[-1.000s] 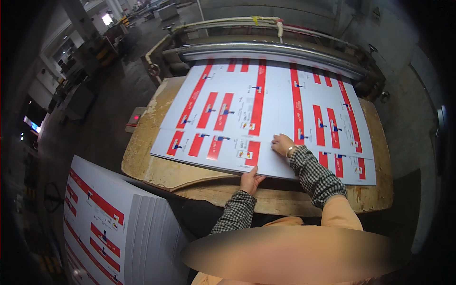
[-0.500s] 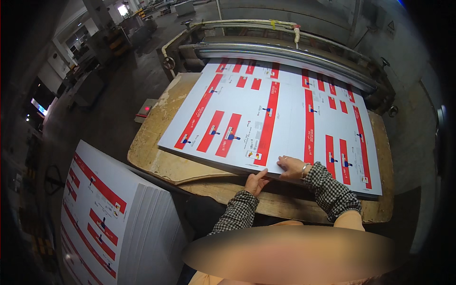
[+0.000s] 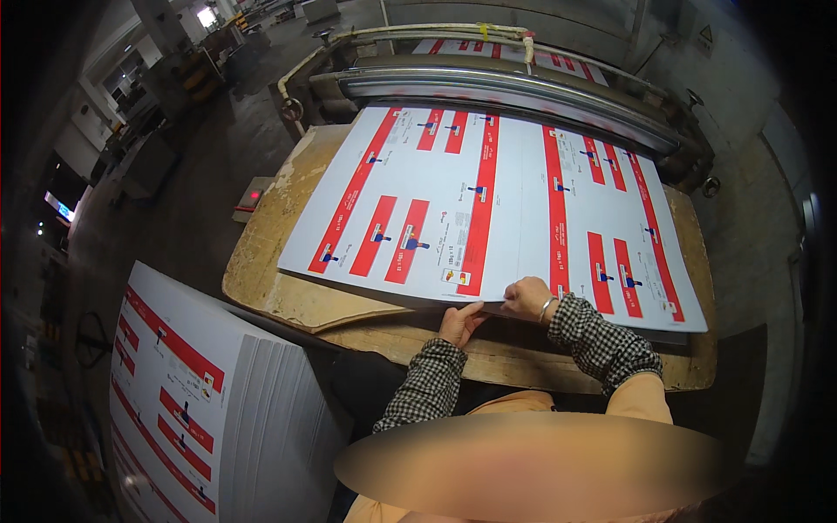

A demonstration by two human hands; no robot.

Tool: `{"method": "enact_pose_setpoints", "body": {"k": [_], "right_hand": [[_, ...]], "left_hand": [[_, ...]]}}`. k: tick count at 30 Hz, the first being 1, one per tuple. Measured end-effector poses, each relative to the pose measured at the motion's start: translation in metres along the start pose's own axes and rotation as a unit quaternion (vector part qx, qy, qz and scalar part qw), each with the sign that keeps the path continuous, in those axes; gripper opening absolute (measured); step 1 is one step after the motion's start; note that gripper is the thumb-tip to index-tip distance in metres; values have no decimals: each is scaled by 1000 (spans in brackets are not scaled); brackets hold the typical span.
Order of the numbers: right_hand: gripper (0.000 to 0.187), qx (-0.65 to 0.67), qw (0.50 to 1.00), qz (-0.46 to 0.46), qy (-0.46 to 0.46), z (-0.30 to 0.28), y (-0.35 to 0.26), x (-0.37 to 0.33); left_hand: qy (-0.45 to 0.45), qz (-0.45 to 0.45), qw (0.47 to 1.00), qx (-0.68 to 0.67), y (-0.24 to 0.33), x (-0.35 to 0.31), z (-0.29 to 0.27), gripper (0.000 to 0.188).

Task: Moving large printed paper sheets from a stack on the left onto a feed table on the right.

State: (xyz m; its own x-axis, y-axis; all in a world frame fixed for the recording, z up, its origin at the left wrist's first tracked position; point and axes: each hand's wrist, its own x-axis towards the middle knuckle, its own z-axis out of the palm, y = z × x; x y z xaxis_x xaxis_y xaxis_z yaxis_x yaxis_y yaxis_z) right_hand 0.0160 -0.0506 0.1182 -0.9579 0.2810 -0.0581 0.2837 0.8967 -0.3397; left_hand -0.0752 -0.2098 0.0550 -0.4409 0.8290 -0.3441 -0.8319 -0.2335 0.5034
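Observation:
A flat stack of large white printed sheets [image 3: 514, 218] with red bands and small pictures lies in front of metal rollers [image 3: 514, 98]. My left hand [image 3: 462, 324] is at the stack's near edge, its thumb over the top edge and its fingers curled below. Just to its right, my right hand [image 3: 528, 298] has its fingers bent together and pinches the near edge of the top sheet. The fingertips of both hands are partly hidden. Behind the rollers, part of another printed sheet [image 3: 523, 55] shows.
The stack rests on a worn wooden board [image 3: 261, 261]. A tall pile of similar sheets [image 3: 261, 418] stands at the lower left. Hand wheels [image 3: 292, 110] and a pale pipe [image 3: 418, 37] flank the rollers. A small box with a red light [image 3: 254, 197] sits left of the board.
The sheet that ran under the rollers has passed through and now shows behind them. My right hand has drawn back from lying on the sheet, and its fingers have closed at the near edge.

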Motion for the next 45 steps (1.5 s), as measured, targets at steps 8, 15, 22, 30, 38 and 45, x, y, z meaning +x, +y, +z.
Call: {"method": "enact_pose_setpoints", "body": {"k": [8,15,22,30,38,45], "right_hand": [[15,44,995,-92,4,-27,7,2],[15,37,994,-61,-79,12,20,6],[30,7,998,67,19,15,36,63],[49,-85,982,-150,82,29,4,10],[32,242,966,-17,-88,-50,-8,16],[37,166,979,-68,-100,11,10,6]], "left_hand": [[80,-16,996,17,-11,11,-16,29],[24,21,1000,0,-13,12,-17,29],[36,4,999,25,-4,9,-6,27],[-8,-12,997,75,-2,7,-20,26],[64,-8,998,8,-10,11,-13,30],[57,9,998,9,-7,12,-5,36]]}}
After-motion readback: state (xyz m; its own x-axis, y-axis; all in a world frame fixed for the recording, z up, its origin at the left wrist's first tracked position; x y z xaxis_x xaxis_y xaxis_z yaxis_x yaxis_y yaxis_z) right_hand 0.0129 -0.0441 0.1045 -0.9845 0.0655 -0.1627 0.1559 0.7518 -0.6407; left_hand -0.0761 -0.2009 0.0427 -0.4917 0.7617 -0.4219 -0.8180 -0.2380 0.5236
